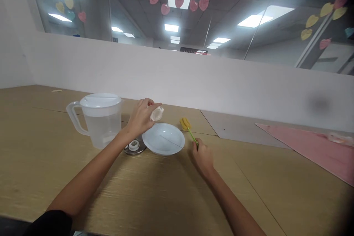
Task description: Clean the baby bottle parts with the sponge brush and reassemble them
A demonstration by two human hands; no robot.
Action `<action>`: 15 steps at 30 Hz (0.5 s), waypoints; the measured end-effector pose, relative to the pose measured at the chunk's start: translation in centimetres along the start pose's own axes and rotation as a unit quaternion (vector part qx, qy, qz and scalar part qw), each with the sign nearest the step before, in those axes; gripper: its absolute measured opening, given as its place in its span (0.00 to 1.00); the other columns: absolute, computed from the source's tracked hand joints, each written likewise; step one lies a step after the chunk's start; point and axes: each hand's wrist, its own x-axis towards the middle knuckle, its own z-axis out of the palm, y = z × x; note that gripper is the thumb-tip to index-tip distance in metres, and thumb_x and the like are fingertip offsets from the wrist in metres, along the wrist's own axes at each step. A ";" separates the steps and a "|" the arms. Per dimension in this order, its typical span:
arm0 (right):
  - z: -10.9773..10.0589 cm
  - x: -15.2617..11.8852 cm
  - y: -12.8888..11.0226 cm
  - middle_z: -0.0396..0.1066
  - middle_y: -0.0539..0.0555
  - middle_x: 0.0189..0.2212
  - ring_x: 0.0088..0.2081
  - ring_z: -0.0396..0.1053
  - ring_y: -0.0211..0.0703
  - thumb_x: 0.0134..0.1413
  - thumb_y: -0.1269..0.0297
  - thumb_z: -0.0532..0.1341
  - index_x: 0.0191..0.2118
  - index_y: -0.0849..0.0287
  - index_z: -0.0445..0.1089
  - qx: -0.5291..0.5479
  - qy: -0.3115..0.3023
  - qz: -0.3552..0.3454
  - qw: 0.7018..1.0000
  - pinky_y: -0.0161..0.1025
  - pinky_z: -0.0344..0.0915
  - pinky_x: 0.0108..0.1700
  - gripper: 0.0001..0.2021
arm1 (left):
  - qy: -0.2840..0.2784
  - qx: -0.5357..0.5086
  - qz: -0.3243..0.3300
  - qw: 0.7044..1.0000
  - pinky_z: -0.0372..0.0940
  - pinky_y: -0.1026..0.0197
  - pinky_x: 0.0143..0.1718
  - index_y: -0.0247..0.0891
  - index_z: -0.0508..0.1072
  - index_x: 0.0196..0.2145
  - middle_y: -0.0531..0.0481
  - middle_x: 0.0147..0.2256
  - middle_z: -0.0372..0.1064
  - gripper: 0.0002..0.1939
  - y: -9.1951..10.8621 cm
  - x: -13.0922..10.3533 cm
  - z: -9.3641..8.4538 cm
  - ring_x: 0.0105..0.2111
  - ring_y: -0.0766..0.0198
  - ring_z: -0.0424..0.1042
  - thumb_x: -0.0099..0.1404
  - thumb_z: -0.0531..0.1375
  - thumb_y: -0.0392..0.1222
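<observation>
My left hand (141,117) is closed on a small whitish cup-like piece (157,114), tilted above the left rim of a shallow white bowl (163,137). The fingers hide part of that piece. To the bowl's right, my right hand (203,156) grips the green handle of a yellow sponge brush (185,123), its head pointing up and away from me. Beneath my left wrist lies a round metallic dish (141,149), partly covered by the bowl and arm. A small white ring-shaped part (134,145) rests on it.
At the left stands a lidded clear plastic pitcher (103,123) with liquid in it. A pink sheet (312,143) and a grey sheet (235,129) lie at the right. A white wall (177,73) with glass above closes off the table's far side.
</observation>
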 end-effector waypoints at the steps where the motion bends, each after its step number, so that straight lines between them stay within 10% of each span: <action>1: 0.1 0.0 0.0 0.70 0.53 0.19 0.18 0.63 0.38 0.61 0.64 0.48 0.40 0.61 0.69 -0.015 -0.014 -0.008 1.000 0.33 0.44 0.21 0.14 | -0.003 -0.034 -0.006 0.999 0.61 0.53 0.46 0.41 0.66 0.53 0.45 0.43 0.60 0.29 0.5 0.0 -0.4 0.44 0.55 0.62 0.51 0.59 0.34; 15: -0.1 -0.1 -0.6 0.73 0.59 0.28 0.29 0.71 0.44 0.57 0.66 0.53 0.29 0.62 0.69 -0.060 -0.173 -0.019 0.983 0.34 0.49 0.24 0.10 | -0.274 -0.157 0.037 0.948 0.60 0.61 0.43 0.47 0.60 0.57 0.49 0.52 0.65 0.38 5.3 -1.5 -2.9 0.50 0.55 0.65 0.51 0.62 0.59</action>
